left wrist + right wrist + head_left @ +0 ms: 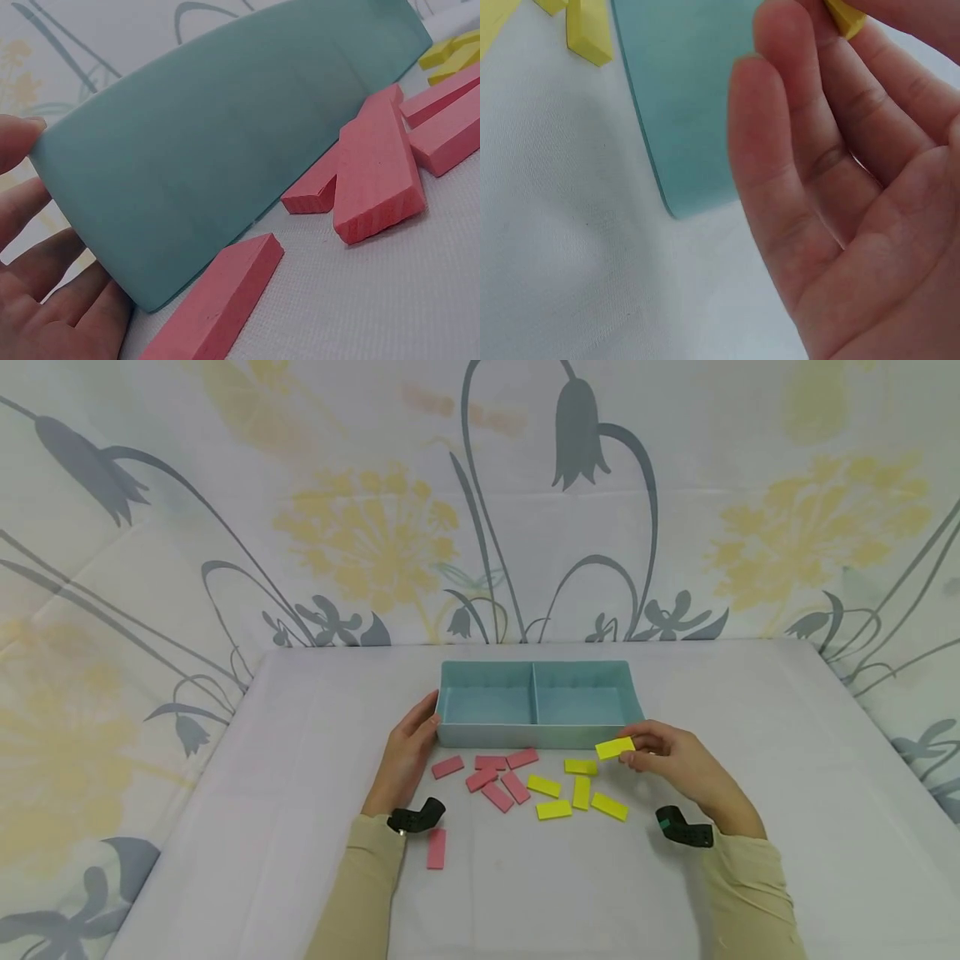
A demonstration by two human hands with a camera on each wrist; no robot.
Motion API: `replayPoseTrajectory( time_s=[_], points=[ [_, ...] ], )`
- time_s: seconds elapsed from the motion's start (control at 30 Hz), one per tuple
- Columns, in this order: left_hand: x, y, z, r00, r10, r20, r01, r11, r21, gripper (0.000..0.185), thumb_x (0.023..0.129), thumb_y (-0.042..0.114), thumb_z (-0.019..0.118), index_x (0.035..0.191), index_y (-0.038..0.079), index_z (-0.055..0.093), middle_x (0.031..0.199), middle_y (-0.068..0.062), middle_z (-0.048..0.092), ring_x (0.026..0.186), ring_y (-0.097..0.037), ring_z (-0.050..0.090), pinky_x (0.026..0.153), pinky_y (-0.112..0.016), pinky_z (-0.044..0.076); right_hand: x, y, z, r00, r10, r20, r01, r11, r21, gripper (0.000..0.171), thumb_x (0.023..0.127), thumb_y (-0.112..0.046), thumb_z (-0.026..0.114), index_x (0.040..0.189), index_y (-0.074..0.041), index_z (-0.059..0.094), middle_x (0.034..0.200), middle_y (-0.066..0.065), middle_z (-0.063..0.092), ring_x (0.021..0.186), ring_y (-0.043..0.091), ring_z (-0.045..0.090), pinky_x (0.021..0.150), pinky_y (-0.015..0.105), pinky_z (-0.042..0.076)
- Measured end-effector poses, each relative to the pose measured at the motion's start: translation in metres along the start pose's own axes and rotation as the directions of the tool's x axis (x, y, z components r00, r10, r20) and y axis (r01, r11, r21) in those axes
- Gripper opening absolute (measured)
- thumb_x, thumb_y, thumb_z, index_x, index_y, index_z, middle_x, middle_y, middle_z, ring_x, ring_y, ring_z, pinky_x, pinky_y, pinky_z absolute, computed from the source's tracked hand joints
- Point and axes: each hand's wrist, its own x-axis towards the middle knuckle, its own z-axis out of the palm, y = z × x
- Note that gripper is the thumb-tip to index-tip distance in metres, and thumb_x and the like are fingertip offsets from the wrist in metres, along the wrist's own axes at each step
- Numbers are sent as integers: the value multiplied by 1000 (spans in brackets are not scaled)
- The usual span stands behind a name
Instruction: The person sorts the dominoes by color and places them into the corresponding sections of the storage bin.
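My right hand (678, 762) pinches a yellow block (615, 748) between thumb and fingertips, in front of the right part of the blue-green two-compartment box (487, 736). Only a corner of that yellow block (846, 18) shows in the right wrist view. My left hand (408, 754) rests against the left end of the box, its thumb at the upper corner and its fingers extended along the side, as the left wrist view shows. Both compartments of the box look bare inside. Several pink blocks (515, 787) and several yellow blocks (553, 810) lie in front of the box.
One pink block (437, 849) lies apart, near the left wrist. Some of the pink blocks lean on or overlap each other. A white cloth covers the table (540, 893), and a flower-patterned cloth (510, 527) hangs behind and at the sides.
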Motion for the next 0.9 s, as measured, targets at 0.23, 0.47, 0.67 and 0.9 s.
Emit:
replayPoseTrajectory(
  time_s=[0.23,0.47,0.67,0.9],
  points=[
    [-1,0,0,1000,-12,-7,12,1000,19,52,91,24,52,138,12,34,143,-4,28,131,-17,24,102,-29,26,1,-3,5,998,-20,-64,19,1000,-12,41,85,-32,60,118,-9,51,99,12,58,85,31,56,74,37,48],
    [-1,0,-1,1000,-3,6,3,1000,8,48,93,18,49,138,11,34,144,-5,27,131,-20,23,103,-32,24,1,-4,11,987,-48,-156,57,997,53,41,87,-29,57,122,-8,51,101,13,58,85,31,58,75,36,49],
    [-1,-2,-1,1000,-25,-16,25,1000,9,50,90,24,53,136,15,38,142,-2,30,130,-17,26,102,-29,27,8,3,19,948,-111,-299,151,982,114,38,88,-25,57,119,-5,53,96,18,58,79,27,59,72,28,50],
    [1,-2,0,1000,-6,-8,6,1000,-7,51,91,21,51,138,11,34,143,-6,28,131,-20,24,103,-33,24,34,40,27,874,-177,-452,239,967,83,43,84,-39,59,119,-14,56,93,8,60,77,19,61,66,24,51]
  ],
)
